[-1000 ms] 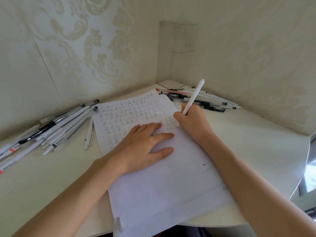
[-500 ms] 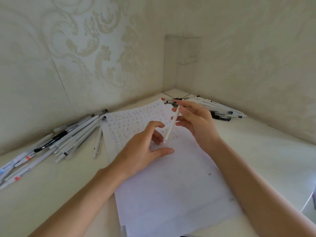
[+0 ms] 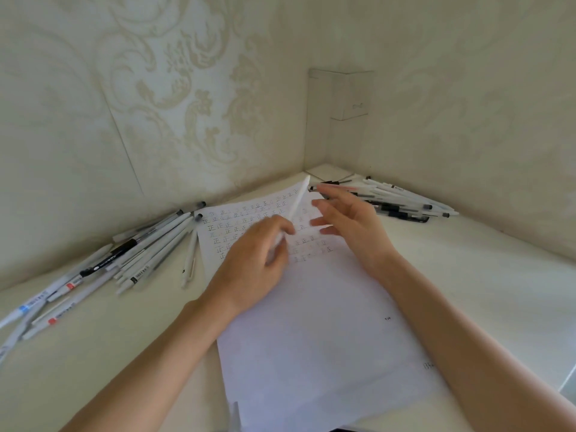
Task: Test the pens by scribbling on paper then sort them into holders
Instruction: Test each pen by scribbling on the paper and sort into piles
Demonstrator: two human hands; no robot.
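Observation:
A white sheet of paper (image 3: pixel 318 332) lies on the desk, its upper part covered with rows of small written marks. My left hand (image 3: pixel 255 260) grips a white pen (image 3: pixel 297 201) above the paper, the pen slanting up and to the right. My right hand (image 3: pixel 349 219) hovers just right of the pen with its fingers spread and holds nothing. A pile of several pens (image 3: pixel 103 269) lies left of the paper. Another pile of several pens (image 3: pixel 399 201) lies at the back right by the corner.
A single white pen (image 3: pixel 189 260) lies beside the paper's left edge. A clear acrylic holder (image 3: pixel 343 98) stands in the wall corner behind the paper. Patterned walls close the desk at back and right. The white desk (image 3: pixel 486 275) curves off at the right.
The pen has passed from my right hand, which was writing with it, to my left hand. My left hand lifted off the paper and my right hand let go.

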